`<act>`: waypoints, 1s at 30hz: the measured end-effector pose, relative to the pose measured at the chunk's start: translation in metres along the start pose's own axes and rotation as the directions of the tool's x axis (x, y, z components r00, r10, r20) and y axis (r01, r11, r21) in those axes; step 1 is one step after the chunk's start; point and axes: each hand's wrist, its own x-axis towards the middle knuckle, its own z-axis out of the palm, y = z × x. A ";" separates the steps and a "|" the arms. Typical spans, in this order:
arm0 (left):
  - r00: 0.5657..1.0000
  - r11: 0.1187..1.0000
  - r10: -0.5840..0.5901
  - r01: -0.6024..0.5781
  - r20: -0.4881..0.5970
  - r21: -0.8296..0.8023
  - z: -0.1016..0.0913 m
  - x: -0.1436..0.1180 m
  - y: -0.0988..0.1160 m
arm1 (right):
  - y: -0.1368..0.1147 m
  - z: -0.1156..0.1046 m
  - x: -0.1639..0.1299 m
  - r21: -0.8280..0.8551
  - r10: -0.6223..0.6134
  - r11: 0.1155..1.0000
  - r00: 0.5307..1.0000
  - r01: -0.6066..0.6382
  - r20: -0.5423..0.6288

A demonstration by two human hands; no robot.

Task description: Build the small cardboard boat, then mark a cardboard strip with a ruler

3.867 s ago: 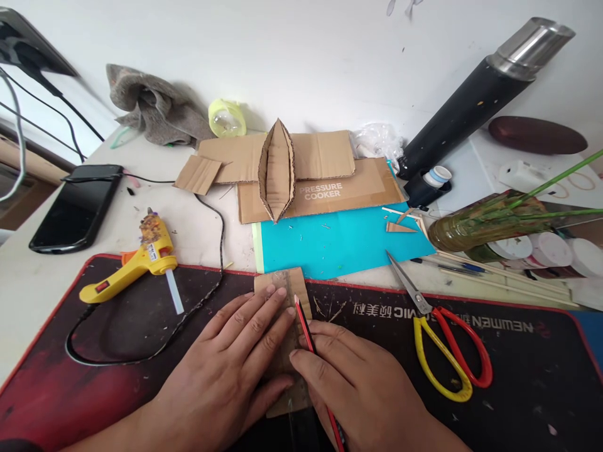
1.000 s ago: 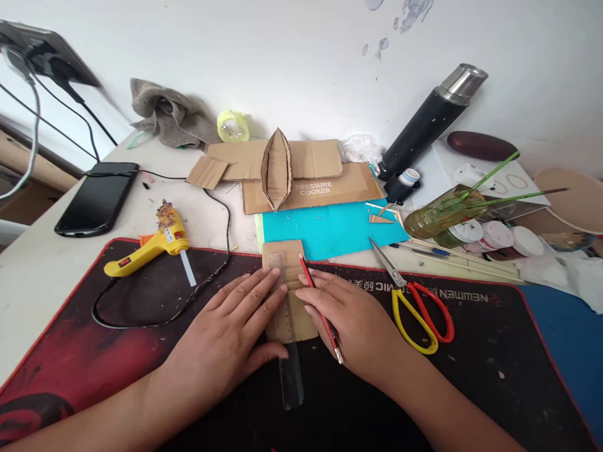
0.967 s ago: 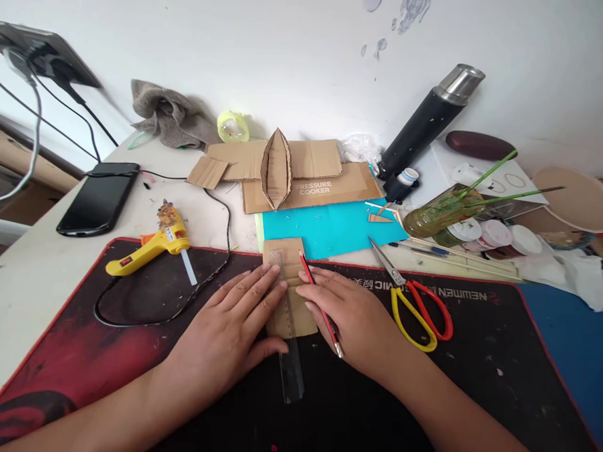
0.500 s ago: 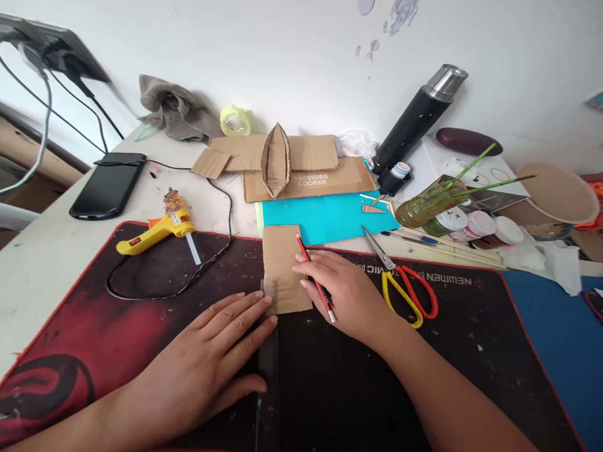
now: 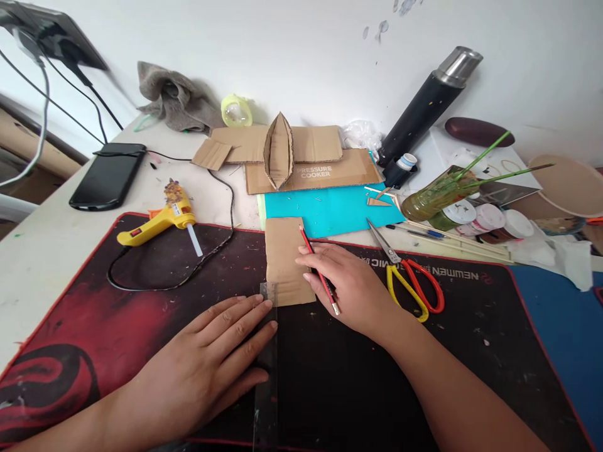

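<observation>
Lying flat on the dark desk mat [image 5: 141, 314], the cardboard piece [image 5: 287, 260] looks light and fairly stiff, though I judge it would bend along its corrugation if pressed hard; its long side edges seem the best place to take hold of it. It is a plain brown rectangle, with its far end near the blue sheet [image 5: 330, 210]. The right hand [image 5: 351, 285] rests its fingertips on the right edge of the card and has a red pencil [image 5: 319, 270] closed between the fingers. The left hand [image 5: 207, 364] lies open and flat, fingers spread on a clear ruler [image 5: 267, 351] whose far end overlaps the near edge of the card. Yellow-red scissors [image 5: 409, 279] lie just beside the right hand.
</observation>
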 end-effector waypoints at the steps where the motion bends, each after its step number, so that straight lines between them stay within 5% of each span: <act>1: 1.000 1.000 -0.012 0.012 -0.001 -0.005 0.000 0.001 0.000 | 0.000 0.000 0.000 -0.001 0.003 1.000 1.000 -0.003 0.002; 30: 0.999 0.998 0.026 -0.024 0.040 -0.052 -0.003 0.001 -0.001 | 0.000 0.000 0.001 -0.036 0.014 0.999 0.999 -0.012 0.049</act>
